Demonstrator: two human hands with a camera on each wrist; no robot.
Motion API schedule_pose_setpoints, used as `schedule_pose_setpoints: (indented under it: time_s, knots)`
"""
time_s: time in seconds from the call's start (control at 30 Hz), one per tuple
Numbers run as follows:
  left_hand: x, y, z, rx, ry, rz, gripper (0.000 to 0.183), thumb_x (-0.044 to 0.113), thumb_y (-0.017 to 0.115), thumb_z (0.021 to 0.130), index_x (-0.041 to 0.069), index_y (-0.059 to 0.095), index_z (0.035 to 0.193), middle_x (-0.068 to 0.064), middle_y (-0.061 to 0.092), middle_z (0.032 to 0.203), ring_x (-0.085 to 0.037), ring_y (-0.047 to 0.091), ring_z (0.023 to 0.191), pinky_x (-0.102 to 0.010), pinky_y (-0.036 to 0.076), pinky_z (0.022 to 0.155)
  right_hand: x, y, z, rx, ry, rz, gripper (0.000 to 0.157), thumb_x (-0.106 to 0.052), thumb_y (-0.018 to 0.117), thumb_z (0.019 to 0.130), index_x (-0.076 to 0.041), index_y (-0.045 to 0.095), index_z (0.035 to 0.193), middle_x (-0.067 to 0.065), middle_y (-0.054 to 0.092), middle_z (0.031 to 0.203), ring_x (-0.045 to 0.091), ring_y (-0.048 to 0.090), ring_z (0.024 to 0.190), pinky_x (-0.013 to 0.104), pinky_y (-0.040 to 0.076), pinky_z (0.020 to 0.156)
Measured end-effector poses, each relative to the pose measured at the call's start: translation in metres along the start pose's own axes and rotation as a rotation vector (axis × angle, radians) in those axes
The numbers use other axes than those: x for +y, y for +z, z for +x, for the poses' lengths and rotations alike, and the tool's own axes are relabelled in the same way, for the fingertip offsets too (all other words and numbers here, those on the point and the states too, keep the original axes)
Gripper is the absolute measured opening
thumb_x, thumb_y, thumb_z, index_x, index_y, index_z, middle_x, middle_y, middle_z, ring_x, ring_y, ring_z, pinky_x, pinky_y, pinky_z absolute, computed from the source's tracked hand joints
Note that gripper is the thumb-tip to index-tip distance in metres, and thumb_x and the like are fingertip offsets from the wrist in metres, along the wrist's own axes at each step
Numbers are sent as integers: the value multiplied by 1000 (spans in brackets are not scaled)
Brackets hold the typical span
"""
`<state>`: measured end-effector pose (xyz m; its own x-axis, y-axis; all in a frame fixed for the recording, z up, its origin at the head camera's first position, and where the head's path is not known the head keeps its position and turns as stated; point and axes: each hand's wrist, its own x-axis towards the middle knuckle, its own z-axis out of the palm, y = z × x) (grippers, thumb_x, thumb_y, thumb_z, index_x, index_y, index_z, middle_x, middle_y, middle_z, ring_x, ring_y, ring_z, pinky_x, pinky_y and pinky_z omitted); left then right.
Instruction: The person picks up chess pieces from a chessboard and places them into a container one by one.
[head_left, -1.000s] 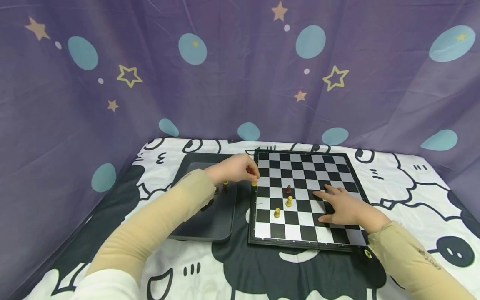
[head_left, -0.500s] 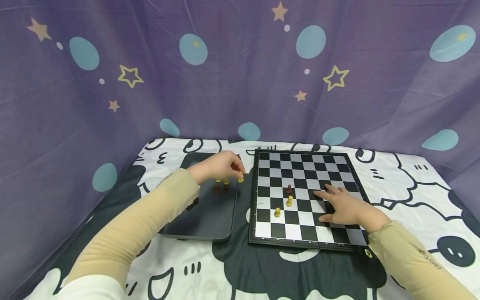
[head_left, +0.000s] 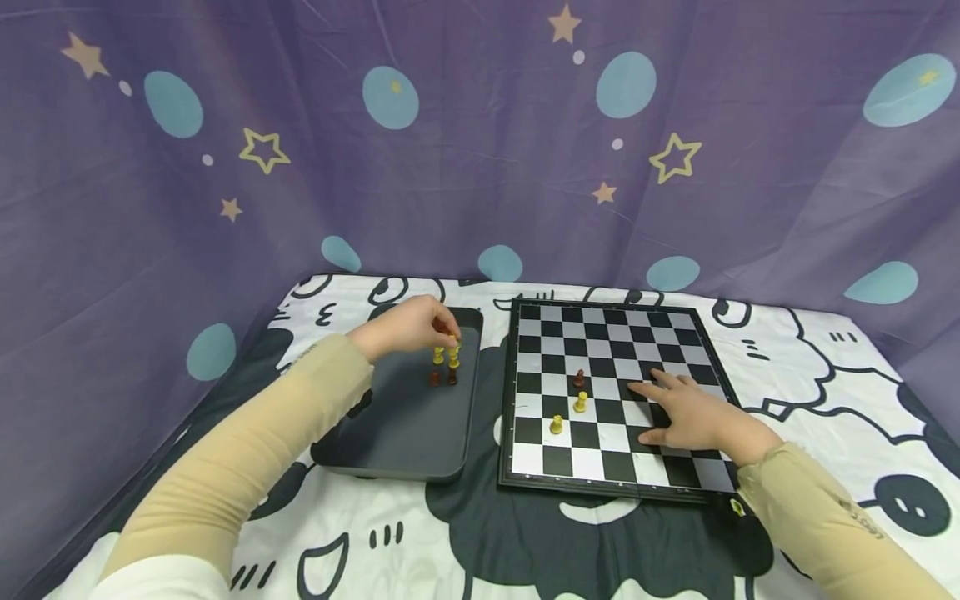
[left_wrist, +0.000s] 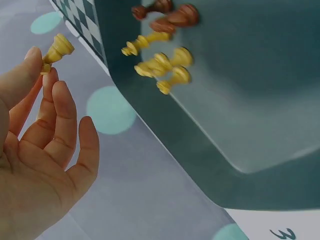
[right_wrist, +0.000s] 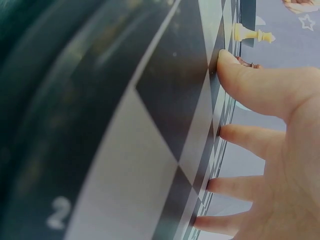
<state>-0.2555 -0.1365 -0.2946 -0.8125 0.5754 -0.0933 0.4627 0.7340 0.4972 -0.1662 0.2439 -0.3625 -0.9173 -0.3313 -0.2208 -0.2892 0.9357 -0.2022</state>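
Note:
My left hand [head_left: 411, 323] is over the far right part of the grey tray [head_left: 405, 454]. Between thumb and fingertips it pinches a yellow chess piece [left_wrist: 60, 47], held tilted in the left wrist view. Below it several yellow chess pieces [left_wrist: 175, 57] and brown chess pieces [left_wrist: 182, 16] stand grouped in the tray. To the right lies a black and white chessboard [head_left: 572, 461]. Spread fingertips of my right hand [head_left: 690, 415] rest on its right part. Left of that hand stand a small brown chess piece [head_left: 579, 378], a yellow rook [head_left: 581, 402] and another yellow chess piece [head_left: 557, 425].
The tray and the chessboard lie side by side on a cartoon-patterned cloth [head_left: 405, 533], with a narrow strip of cloth between them. A purple curtain [head_left: 480, 167] hangs behind and at the left. A small dark shape [head_left: 362, 405] shows in the tray beside the left sleeve.
My left hand has moved left with the yellow chess piece, from the board's left edge to over the tray's far right part. The right hand stays in place.

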Motion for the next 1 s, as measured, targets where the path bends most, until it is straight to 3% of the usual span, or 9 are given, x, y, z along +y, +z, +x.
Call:
schedule_pose_setpoints:
  time_s: [0.27, 0.6, 1.0]
  knots:
    - [-19, -5, -4, 41, -83, 23, 14, 11, 69, 86, 1, 74, 95, -7, 71, 86, -20, 64, 80, -35, 51, 75, 2, 2, 0, 1, -1, 1, 78, -47, 75, 75, -11, 48, 139, 34, 30, 144, 61, 27, 127, 70, 33, 93]
    - [-42, -4, 8, 40, -173, 41, 13, 11, 68, 87, 2, 74, 94, -9, 72, 88, -22, 64, 82, -37, 51, 77, 2, 2, 0, -8, 15, 5, 78, -47, 75, 75, -11, 48, 139, 34, 29, 145, 60, 27, 128, 70, 33, 92]
    - [-49, 2, 22, 23, -248, 102, 12, 12, 70, 86, 2, 73, 91, -10, 71, 91, -21, 62, 84, -37, 49, 81, 2, 1, 1, -16, 24, 3, 78, -47, 75, 75, -12, 47, 139, 33, 29, 146, 60, 27, 128, 70, 33, 93]
